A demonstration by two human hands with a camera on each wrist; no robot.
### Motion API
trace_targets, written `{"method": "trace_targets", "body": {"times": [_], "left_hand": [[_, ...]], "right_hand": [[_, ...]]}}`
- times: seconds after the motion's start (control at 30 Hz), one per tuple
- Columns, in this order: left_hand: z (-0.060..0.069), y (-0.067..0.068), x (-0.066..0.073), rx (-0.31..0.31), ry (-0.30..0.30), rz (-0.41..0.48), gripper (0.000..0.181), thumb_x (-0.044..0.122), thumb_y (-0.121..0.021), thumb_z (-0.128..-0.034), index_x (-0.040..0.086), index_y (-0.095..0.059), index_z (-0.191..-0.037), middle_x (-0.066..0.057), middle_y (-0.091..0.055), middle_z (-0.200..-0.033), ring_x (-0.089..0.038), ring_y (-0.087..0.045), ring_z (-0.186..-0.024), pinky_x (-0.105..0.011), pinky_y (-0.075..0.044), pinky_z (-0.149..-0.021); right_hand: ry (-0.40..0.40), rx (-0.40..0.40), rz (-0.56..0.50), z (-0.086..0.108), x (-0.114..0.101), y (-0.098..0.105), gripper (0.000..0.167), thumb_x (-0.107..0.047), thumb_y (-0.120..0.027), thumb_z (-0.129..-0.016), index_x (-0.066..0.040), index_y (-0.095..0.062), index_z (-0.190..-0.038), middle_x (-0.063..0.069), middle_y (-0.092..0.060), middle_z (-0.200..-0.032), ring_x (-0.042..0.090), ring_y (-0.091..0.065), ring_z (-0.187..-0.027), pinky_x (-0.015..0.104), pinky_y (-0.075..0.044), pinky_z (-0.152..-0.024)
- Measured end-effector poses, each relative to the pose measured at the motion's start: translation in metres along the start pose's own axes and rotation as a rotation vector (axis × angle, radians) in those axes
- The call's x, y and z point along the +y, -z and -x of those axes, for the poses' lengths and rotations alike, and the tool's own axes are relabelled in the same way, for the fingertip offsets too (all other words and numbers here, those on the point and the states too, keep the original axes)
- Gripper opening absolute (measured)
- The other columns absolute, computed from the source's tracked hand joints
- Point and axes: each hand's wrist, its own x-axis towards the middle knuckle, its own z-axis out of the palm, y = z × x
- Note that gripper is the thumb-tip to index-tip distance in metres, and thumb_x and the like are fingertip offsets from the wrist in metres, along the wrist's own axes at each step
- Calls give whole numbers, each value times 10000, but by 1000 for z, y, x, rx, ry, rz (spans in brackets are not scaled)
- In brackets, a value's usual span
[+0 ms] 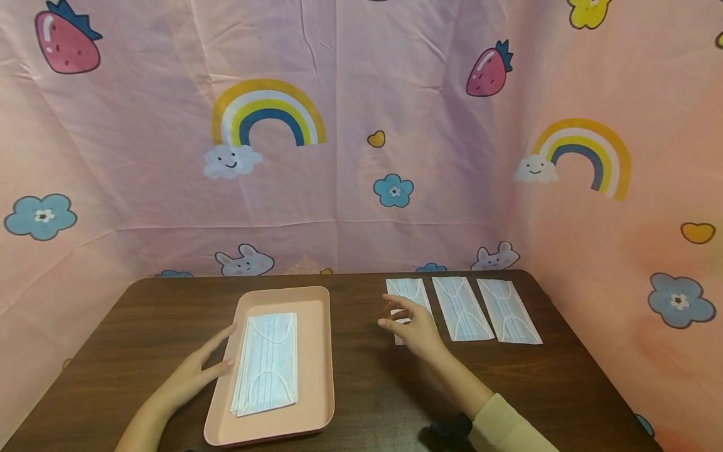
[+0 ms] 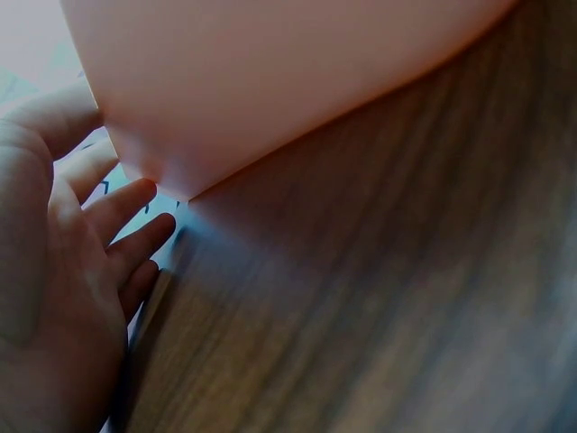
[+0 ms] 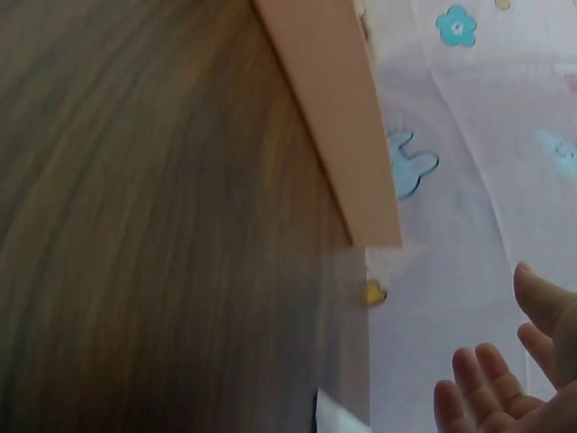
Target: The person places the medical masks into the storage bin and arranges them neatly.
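A pink tray [image 1: 313, 364] holds a small stack of light blue face masks [image 1: 268, 364], slightly fanned at its left edge. My left hand [image 1: 189, 376] rests at the tray's left rim, thumb and fingertips touching it; the left wrist view shows this hand [image 2: 81, 225] beside the tray wall [image 2: 270, 81]. Over the nearest of three separate masks [image 1: 408, 287] my right hand [image 1: 415, 326] hovers with fingers loosely bent and nothing between them. In the right wrist view the hand [image 3: 505, 379] holds nothing, and a white mask corner [image 3: 338, 417] shows at the bottom edge.
Two more masks, one in the middle [image 1: 462, 307] and one at the right [image 1: 509, 311], lie side by side at the back right of the brown wooden table [image 1: 361, 389]. A pink patterned cloth [image 1: 361, 207] hangs behind and beside the table.
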Motion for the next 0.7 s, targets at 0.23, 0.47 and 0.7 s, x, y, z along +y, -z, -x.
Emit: {"method": "trace_targets", "body": {"times": [0.23, 0.47, 0.7], "left_hand": [[0, 0, 1, -3, -11, 14, 659, 177, -617, -928, 168, -306, -1510, -215, -278, -1513, -348, -180, -1374, -743, -173, -961], [0, 0, 1, -3, -14, 15, 654, 170, -613, -931, 169, -308, -1509, -217, -283, -1510, -348, -184, -1371, -744, -174, -960], [0, 0, 2, 3, -19, 25, 653, 161, -618, -926, 157, -315, -1505, -221, -274, -1513, -338, -180, -1373, -743, -171, -963]], "right_hand": [[14, 57, 62, -13, 36, 22, 479, -97, -789, -786, -134, -648, -1242, 173, -655, -1086, 269, -650, -887, 373, -556, -685], [0, 87, 136, -23, 54, 42, 495, -108, -789, -789, -73, -627, -1255, 206, -655, -1086, 285, -655, -888, 381, -552, -714], [-1, 100, 193, -32, 74, 58, 479, -89, -773, -806, -35, -618, -1256, 229, -647, -1080, 316, -652, -909, 412, -551, -743]]}}
